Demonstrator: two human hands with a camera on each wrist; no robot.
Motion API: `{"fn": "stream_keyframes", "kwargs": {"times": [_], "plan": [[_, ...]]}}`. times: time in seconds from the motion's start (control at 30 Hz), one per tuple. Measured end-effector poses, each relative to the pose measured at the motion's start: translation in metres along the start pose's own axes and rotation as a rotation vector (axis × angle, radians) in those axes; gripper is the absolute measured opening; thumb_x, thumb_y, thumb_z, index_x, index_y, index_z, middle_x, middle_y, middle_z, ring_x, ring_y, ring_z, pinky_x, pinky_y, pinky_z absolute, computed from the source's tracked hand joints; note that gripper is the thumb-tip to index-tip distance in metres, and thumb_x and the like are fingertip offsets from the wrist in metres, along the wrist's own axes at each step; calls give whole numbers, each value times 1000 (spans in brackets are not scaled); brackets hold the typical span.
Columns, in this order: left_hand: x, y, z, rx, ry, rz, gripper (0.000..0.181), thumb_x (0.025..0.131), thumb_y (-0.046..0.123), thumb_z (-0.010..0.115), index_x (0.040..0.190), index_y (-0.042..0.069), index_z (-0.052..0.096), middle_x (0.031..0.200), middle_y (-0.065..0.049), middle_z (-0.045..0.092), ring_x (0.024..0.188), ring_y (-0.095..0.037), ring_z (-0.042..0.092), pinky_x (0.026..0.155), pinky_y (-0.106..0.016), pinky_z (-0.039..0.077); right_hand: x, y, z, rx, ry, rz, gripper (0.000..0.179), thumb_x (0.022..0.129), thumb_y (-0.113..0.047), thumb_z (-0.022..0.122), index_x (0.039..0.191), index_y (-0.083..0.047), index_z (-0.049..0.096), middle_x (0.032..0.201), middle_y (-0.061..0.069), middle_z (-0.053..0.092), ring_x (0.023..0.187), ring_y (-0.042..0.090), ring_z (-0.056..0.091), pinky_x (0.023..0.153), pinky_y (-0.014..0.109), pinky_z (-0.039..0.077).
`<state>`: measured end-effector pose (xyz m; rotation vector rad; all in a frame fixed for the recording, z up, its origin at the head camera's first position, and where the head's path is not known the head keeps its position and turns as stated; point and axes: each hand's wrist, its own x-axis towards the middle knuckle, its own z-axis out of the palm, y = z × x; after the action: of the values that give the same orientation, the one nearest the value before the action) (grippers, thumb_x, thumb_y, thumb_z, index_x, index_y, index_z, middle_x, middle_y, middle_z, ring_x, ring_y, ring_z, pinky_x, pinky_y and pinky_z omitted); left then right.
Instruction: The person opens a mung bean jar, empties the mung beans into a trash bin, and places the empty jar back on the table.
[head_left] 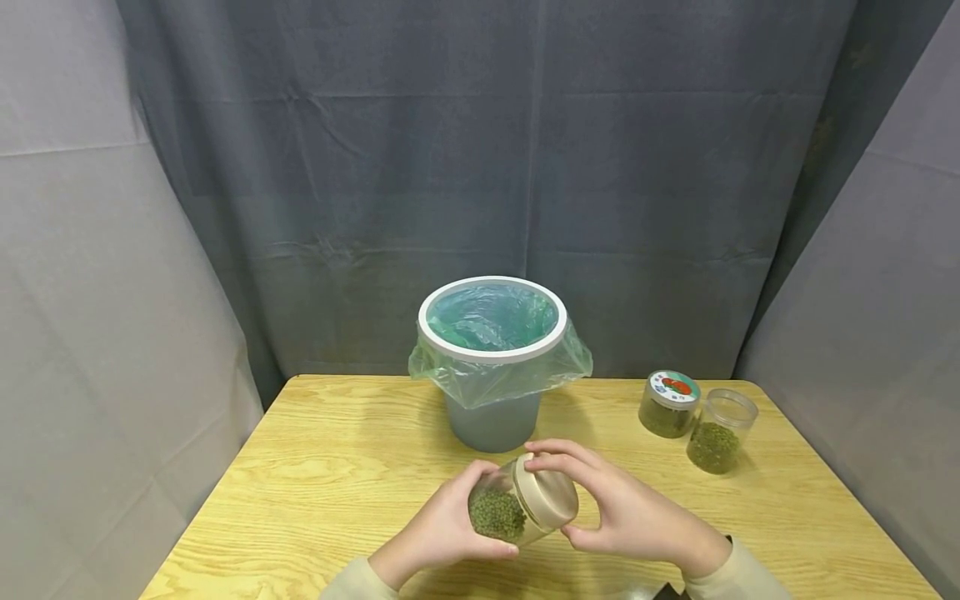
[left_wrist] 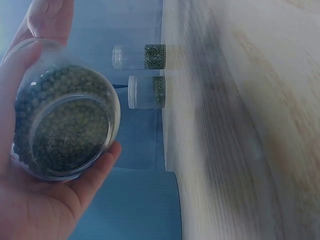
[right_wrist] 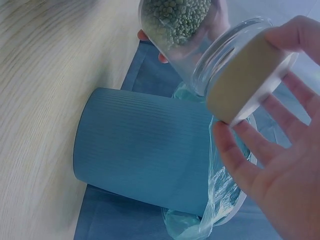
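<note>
My left hand (head_left: pixel 447 518) grips a clear jar (head_left: pixel 498 512) of green beans around its body, above the near part of the table. The jar is tilted, its beige lid (head_left: pixel 553 495) pointing right. With thumb and fingers, my right hand (head_left: pixel 632 510) holds that lid by its rim. In the right wrist view the lid (right_wrist: pixel 247 75) sits at the mouth of the jar (right_wrist: pixel 180 30); whether it is screwed tight I cannot tell. The left wrist view looks at the jar's bottom (left_wrist: pixel 70 132), with beans heaped behind the clear plastic.
Beyond the hands stands a grey bin (head_left: pixel 495 421) with a white rim and green liner bag (head_left: pixel 517 379). At the back right are two more bean jars: one with a picture lid (head_left: pixel 670 406), the other lidless (head_left: pixel 716 442). Grey curtains (head_left: pixel 337 183) surround the wooden table (head_left: pixel 315 467).
</note>
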<state>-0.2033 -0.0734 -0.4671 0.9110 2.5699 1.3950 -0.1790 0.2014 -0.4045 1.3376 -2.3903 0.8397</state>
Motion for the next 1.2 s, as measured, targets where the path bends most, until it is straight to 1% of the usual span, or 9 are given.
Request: {"fn": "stream_keyframes", "kwargs": {"times": [0.2,0.43,0.53,0.6,0.7,0.8,0.87,1.03,1.2], "plan": [[-1,1,0,-2,-7,-12,86,69,40,97,139,19,51,133,2,66,120,-11,61,104,-36,50,1,2,0,18,6,-26,86,72,-1,83,148,-21,48,156,-1,45,140,18,50,102,27,51],[0,0,0,-13,-7,-16,86,68,41,97,138,20,51,132,3,66,118,-12,62,101,-34,51,0,2,-1,27,1,-19,86,74,-3,83,150,-20,47,156,-1,44,140,19,50,102,27,51],[0,0,0,-10,-8,-12,86,68,42,96,139,20,51,132,3,65,119,-12,62,101,-34,51,0,2,-1,30,-4,-3,83,78,-10,86,150,-21,46,157,-1,43,139,19,50,103,29,52],[0,1,0,-9,-11,-8,87,69,42,96,139,20,50,133,4,65,119,-12,61,101,-35,51,-1,2,-1,38,-8,27,79,81,-18,87,149,-23,47,157,-1,42,139,19,51,102,31,53],[-1,1,1,-13,-12,-4,86,69,40,96,139,20,50,132,4,66,119,-11,61,102,-35,51,-3,2,-1,40,-9,74,73,85,-30,86,148,-28,48,157,-3,42,138,18,52,101,33,54],[-1,2,1,-13,-8,-5,86,68,40,97,138,20,51,130,5,66,117,-10,62,101,-34,51,-3,1,0,17,2,88,70,88,-36,83,148,-29,49,155,-4,45,136,18,54,100,34,54],[-2,2,1,-11,-7,-8,87,68,40,97,138,19,51,130,5,66,116,-9,61,101,-33,51,-3,1,1,10,14,74,69,89,-35,83,148,-27,49,151,-2,49,133,18,56,99,35,55],[-4,2,1,-15,-11,-15,86,69,42,96,139,21,51,129,6,66,115,-9,61,98,-32,51,-2,2,2,58,46,65,69,88,-31,84,148,-23,50,146,2,51,130,15,54,92,33,57],[-4,2,0,-50,3,-23,84,70,42,95,139,25,49,130,7,64,117,-12,61,99,-35,51,-2,4,-3,44,120,115,73,84,-27,88,147,-23,51,144,3,51,124,13,54,87,30,55]]}}
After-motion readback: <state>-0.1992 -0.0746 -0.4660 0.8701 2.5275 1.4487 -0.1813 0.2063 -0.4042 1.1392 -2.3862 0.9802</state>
